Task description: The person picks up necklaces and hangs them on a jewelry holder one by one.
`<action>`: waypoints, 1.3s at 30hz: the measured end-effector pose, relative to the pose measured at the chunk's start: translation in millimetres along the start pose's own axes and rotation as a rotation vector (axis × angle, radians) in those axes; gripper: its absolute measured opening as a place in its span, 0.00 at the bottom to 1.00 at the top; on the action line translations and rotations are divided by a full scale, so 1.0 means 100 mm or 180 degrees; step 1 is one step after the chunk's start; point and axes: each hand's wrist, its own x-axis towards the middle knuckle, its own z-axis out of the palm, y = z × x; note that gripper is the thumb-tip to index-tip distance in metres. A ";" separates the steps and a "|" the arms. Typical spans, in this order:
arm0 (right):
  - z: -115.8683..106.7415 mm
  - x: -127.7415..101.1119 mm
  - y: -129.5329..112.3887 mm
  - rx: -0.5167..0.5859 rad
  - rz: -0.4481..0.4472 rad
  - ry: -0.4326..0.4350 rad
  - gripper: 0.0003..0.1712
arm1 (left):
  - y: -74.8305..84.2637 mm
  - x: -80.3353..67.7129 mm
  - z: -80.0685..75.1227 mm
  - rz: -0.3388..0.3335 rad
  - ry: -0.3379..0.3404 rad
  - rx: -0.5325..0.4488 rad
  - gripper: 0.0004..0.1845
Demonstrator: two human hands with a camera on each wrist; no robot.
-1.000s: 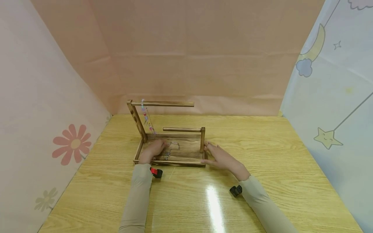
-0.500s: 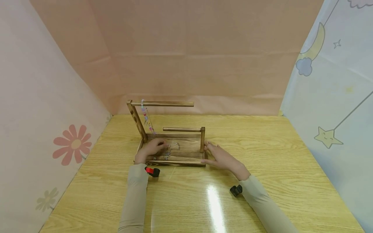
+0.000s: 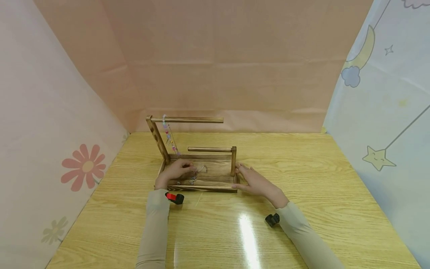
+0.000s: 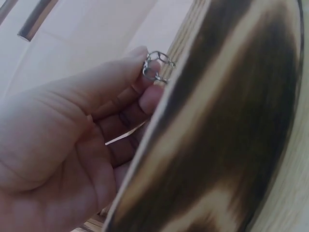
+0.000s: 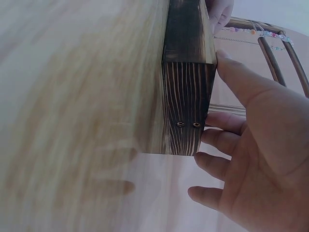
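Note:
My left hand (image 3: 176, 170) is over the left part of the wooden jewellery stand's tray (image 3: 208, 189). In the left wrist view its thumb and forefinger pinch one end of a silver link chain (image 4: 157, 66). The rest of the chain (image 3: 206, 169) trails across the tray floor, and the front wall partly hides it from the left wrist camera. At the tray's right end, my right hand (image 3: 256, 182) rests with its fingers extended against the side. Its thumb (image 5: 241, 77) touches the front corner. A pastel beaded string (image 3: 168, 136) hangs from the stand's upper bar (image 3: 198, 120).
A shorter, lower bar (image 3: 209, 149) juts left from the right post (image 3: 233, 162). One small round thing (image 3: 178, 182) lies near the tray's front left. The wood-grain table (image 3: 302, 179) meets a peach backdrop (image 3: 235, 74) behind and printed sheets at both sides.
My left hand has shifted slightly left and back within the tray, and the chain's near end has moved at its fingertips. The right hand stays in place.

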 end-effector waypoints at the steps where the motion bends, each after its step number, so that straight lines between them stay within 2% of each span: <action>1: 0.00 0.00 0.00 0.0001 0.0002 -0.0002 0.51 | 0.00 0.00 0.00 0.0031 -0.0009 -0.0062 0.15; 6: 0.00 0.00 0.00 0.0013 0.0018 -0.0017 0.51 | -0.05 0.01 -0.01 0.0086 0.0001 -0.0416 0.15; 13: 0.00 0.00 0.00 0.0032 0.0021 -0.0011 0.51 | -0.09 0.04 -0.03 0.0304 0.0071 -0.0898 0.14; 18: -0.01 -0.01 -0.01 0.0062 0.0025 0.0007 0.51 | -0.10 0.03 -0.04 0.0195 0.0161 -0.1157 0.17; 23: -0.01 -0.01 -0.02 0.0061 0.0008 0.0014 0.51 | -0.05 0.01 -0.05 0.0161 0.0246 -0.1314 0.16; 28: -0.01 -0.01 -0.02 0.0060 -0.0008 0.0009 0.51 | 0.07 -0.05 -0.10 0.0244 0.0267 -0.1437 0.14; 30: -0.01 -0.01 -0.02 0.0058 -0.0002 0.0005 0.51 | 0.10 -0.07 -0.10 0.0347 0.0275 -0.1485 0.14; 35: -0.01 -0.01 -0.03 0.0069 0.0015 -0.0009 0.51 | -0.03 -0.01 -0.08 0.0515 0.0320 -0.1709 0.13; 39: -0.02 -0.01 -0.03 0.0073 0.0039 -0.0025 0.51 | -0.09 0.02 -0.06 0.0512 0.0395 -0.1865 0.14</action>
